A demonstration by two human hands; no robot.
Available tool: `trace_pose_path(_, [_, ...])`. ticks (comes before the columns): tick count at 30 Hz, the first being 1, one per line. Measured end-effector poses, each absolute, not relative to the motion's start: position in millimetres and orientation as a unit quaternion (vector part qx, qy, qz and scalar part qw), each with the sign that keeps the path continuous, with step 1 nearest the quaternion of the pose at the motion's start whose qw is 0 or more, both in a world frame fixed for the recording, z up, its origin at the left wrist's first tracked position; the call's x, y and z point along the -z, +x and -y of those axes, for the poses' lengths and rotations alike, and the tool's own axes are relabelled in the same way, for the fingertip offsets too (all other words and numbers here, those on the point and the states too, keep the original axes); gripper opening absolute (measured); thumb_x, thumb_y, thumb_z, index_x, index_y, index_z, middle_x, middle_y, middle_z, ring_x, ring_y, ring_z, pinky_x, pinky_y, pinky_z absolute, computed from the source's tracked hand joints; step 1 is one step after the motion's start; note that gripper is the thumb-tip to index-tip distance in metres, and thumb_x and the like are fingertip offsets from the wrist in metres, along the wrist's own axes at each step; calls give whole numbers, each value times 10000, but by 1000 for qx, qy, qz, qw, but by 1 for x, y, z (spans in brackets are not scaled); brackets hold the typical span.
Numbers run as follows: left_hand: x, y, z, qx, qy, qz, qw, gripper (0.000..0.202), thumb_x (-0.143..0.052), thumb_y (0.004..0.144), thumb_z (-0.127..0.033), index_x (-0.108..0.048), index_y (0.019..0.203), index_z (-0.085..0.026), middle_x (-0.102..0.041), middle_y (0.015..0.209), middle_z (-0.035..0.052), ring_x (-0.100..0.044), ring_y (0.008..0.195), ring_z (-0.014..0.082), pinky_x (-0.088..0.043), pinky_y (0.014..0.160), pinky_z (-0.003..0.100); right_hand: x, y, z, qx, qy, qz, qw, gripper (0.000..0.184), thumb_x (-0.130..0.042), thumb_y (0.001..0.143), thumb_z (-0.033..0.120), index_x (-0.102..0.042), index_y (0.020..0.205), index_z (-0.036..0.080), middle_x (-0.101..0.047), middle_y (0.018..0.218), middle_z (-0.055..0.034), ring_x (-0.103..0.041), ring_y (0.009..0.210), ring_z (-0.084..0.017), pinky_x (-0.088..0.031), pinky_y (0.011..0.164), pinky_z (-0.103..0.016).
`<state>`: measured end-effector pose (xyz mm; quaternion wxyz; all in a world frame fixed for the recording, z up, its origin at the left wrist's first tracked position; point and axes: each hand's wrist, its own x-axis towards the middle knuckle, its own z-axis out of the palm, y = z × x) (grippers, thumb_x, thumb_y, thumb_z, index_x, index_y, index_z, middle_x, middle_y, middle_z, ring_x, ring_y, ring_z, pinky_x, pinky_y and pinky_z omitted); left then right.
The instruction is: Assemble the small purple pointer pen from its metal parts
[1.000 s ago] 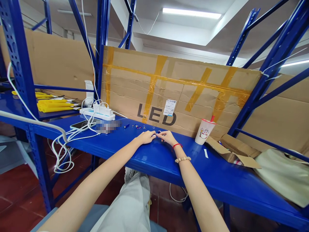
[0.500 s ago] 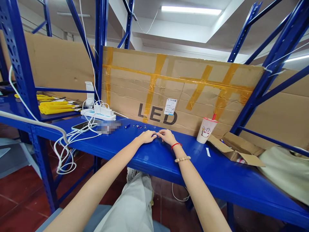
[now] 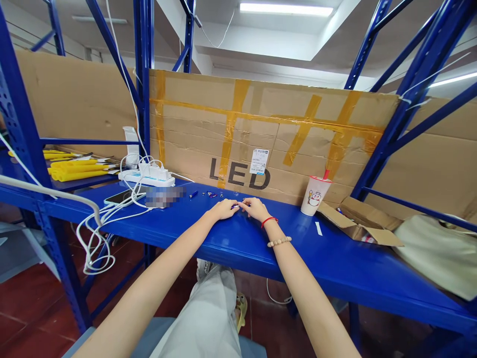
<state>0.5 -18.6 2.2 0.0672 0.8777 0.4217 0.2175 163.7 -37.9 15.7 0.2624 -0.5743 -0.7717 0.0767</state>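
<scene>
Over the blue table (image 3: pixel 223 240), my left hand (image 3: pixel 222 210) is closed with its fingertips pinched on a small dark piece (image 3: pixel 234 206), too small to name. My right hand (image 3: pixel 255 209) meets it from the right, fingers bent and pressed together at the same piece; whether it grips anything itself is hidden. Behind my left hand lie a short blue tube (image 3: pixel 193 194) and several tiny blue and metallic parts (image 3: pixel 211 194). A red string and a beaded bracelet (image 3: pixel 279 241) circle my right wrist.
Right of my hands stand a paper cup (image 3: pixel 315 198) with a red straw, an open cardboard box (image 3: pixel 345 226) and a pale bag (image 3: pixel 436 253). A power strip (image 3: pixel 147 176), tangled white cables and a phone (image 3: pixel 117 197) lie left. Taped cardboard (image 3: pixel 194 129) walls the back.
The view has shifted slightly, so the scene sits a little further left. Both hands stay together at the small piece, with only a slight change in the fingers.
</scene>
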Motion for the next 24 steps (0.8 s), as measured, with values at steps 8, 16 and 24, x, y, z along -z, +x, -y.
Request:
trace_pose_path(8, [-6, 0, 25, -213, 880, -421, 65, 327, -399, 887, -329, -545, 1122, -154, -581, 1078, 91, -530, 1013, 209, -421, 849, 403, -16, 162, 41, -77, -571, 777, 255, 358, -418, 835, 491, -594, 802, 181, -633, 748, 34, -520, 455, -32, -382, 563, -165])
trace_pose_path(16, [-8, -1, 28, -210, 876, -430, 65, 331, -407, 886, -338, -542, 1119, -146, -585, 1069, 92, -539, 1005, 213, -428, 842, 414, -20, 160, 44, -71, -574, 771, 267, 351, -442, 818, 505, -604, 826, 194, -636, 775, 37, -515, 452, -29, -375, 578, -175])
trace_pose_path(24, [-10, -2, 29, -205, 883, -419, 54, 324, -335, 915, -321, -532, 1120, -165, -588, 1069, 76, -546, 990, 184, -430, 844, 380, -19, 162, 40, -108, -550, 759, 331, 346, -488, 791, 481, -620, 755, 163, -630, 743, 22, -514, 435, -34, -381, 554, -173])
